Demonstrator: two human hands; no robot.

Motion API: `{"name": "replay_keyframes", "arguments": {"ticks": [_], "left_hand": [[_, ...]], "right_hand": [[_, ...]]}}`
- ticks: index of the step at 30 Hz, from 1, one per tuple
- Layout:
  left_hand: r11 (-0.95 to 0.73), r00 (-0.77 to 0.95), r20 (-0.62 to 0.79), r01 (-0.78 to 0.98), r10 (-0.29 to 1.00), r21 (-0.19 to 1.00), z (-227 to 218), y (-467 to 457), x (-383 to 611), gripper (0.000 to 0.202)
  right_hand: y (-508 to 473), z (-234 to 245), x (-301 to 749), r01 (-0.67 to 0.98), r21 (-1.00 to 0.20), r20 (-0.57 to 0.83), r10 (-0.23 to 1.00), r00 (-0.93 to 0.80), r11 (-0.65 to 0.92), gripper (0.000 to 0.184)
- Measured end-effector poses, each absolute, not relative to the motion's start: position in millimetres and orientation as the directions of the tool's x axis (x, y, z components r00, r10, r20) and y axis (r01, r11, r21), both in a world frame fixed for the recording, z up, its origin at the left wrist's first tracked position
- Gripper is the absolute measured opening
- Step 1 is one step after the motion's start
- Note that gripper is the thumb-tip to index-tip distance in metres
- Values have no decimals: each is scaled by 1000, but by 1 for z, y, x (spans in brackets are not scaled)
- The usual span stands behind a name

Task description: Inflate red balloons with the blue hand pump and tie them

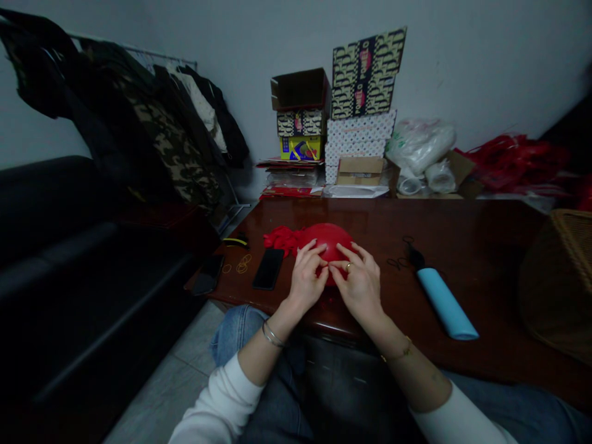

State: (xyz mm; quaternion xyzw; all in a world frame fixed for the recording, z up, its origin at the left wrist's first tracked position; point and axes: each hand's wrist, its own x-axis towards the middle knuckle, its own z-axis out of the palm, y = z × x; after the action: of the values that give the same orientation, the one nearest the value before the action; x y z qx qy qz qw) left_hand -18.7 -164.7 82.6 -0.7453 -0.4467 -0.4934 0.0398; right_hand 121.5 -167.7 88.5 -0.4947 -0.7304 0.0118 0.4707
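A round red balloon [329, 233], inflated, rests on the brown wooden table near its front edge. My left hand [309, 274] and my right hand [358, 277] meet at the near side of it, thumbs and index fingers pinched together at its neck. The other fingers lie against the balloon. What exactly sits between the fingertips is too small to make out beyond the red neck. To the left, touching or just beside the balloon, is a heap of limp red balloons [281, 238].
Left on the table lie a black phone [268, 269], a second dark phone [209, 275], rubber bands [243, 264] and a yellow-black tool [237, 240]. A light blue cylinder [446, 302] with a black end lies right, near a wicker basket [573, 246]. Stacked boxes [356, 142] stand behind.
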Motion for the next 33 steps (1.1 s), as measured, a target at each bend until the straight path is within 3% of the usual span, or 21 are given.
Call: {"name": "replay_keyframes", "arguments": {"ticks": [6,13,16,33], "left_hand": [[-605,116,776,700,620,379,83,-165,-16,15],[-594,86,761,683,643,426,85,-167,-15,14],[-590,85,755,682,651,432,85,-168,-16,13],[-566,46,756,693,653,447,83,-170,-13,14]], "right_hand": [[-173,89,117,755,-402,740,669,-66,519,12],[-164,84,114,576,-658,631,773,72,484,9],[-160,83,117,496,-714,599,798,67,494,11],[-168,88,128,730,-362,725,667,-170,579,13]]}}
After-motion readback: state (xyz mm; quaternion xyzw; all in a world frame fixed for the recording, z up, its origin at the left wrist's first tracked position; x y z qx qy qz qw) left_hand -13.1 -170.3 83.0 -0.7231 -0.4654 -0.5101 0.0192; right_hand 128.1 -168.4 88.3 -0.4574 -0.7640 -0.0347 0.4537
